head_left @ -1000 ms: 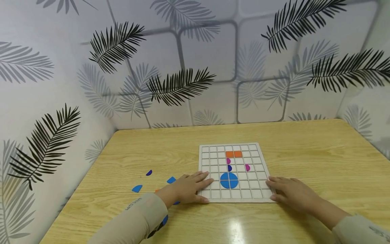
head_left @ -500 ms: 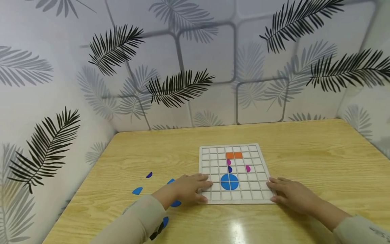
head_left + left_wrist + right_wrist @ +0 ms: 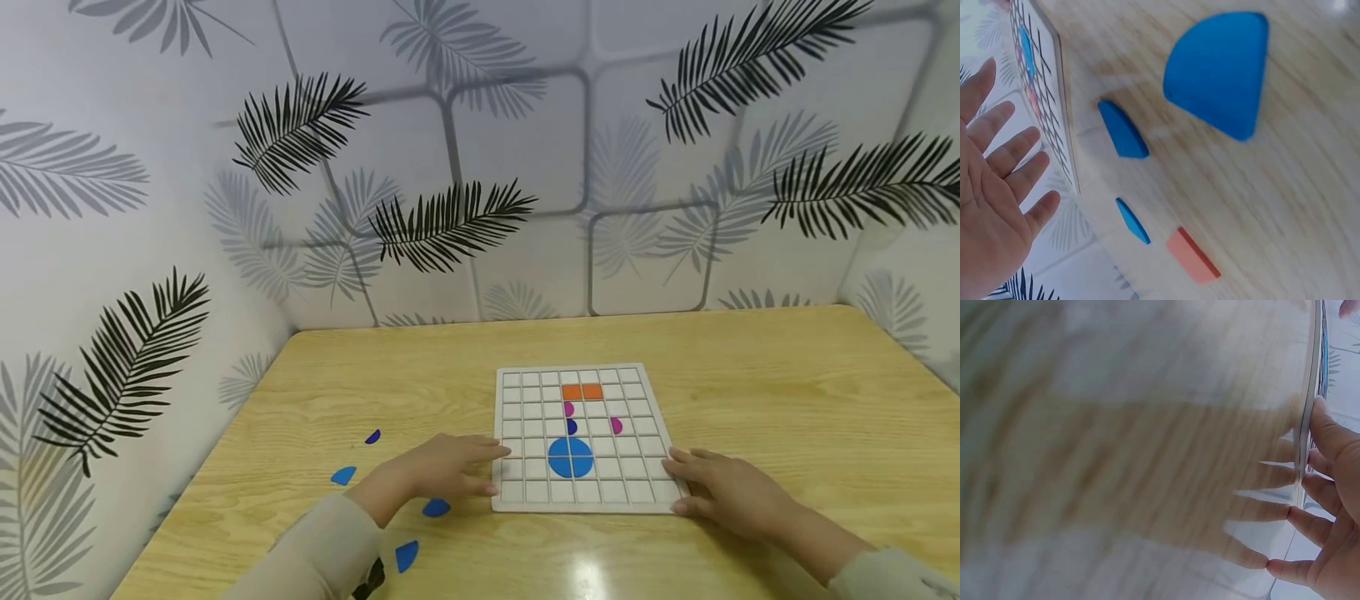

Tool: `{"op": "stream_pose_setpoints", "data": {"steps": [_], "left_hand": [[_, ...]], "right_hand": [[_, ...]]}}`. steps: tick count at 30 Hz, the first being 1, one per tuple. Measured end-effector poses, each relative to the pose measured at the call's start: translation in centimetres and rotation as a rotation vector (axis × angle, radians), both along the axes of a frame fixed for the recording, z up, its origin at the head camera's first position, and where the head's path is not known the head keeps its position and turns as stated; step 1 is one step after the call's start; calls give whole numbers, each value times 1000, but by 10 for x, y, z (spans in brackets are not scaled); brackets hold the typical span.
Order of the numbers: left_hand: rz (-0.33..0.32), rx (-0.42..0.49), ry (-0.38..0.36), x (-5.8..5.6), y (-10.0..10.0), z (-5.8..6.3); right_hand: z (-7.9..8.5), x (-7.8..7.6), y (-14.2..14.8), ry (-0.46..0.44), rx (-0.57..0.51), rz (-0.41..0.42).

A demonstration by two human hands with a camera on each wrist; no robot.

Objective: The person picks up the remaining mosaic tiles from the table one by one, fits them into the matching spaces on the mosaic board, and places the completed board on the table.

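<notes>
Evidently the white grid board (image 3: 605,450) has both of the person's hands around it, lying flat on the wood-grained worktop (image 3: 780,383) a little right of the middle. The left hand (image 3: 447,467) is at the board's left edge, its fingers (image 3: 1019,150) straight and spread, pinching nothing; I can't tell whether the tips actually touch the rim. Over on the opposite side, the right hand (image 3: 735,493) rests its outstretched fingers against the edge near the lower corner, the thumb set apart from the others.

On the grid, two orange squares (image 3: 582,392) sit side by side near the far edge. Below the left one comes a magenta half-disc (image 3: 568,409), then a dark blue half-disc (image 3: 572,427), and then a big blue circle (image 3: 571,457) made up of four quarters. A second magenta half-disc (image 3: 617,426) sits off to the right, in the same row as the dark blue one.

Left of the board, blue quarter pieces (image 3: 407,556) lie scattered around the left arm, with a loose dark blue half-disc (image 3: 372,437) farther back. From the left wrist, an orange piece (image 3: 1193,255) shows on the worktop too. Behind it all stands a pale wall (image 3: 525,275) printed with feathery leaves.
</notes>
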State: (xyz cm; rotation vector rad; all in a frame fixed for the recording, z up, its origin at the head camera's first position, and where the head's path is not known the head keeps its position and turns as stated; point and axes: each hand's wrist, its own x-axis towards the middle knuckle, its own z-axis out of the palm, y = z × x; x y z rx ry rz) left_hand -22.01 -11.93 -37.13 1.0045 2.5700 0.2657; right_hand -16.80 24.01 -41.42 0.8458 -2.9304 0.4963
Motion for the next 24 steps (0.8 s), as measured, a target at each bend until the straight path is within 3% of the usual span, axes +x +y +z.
{"op": "stream_pose_setpoints", "data": {"steps": [12,24], "left_hand": [[121,186,-94,9,-25,8],[193,272,-165,29,-45,15]], "right_hand": [[0,-1,1,-2,17,-16],[0,-1,2,4,11,-17]]}}
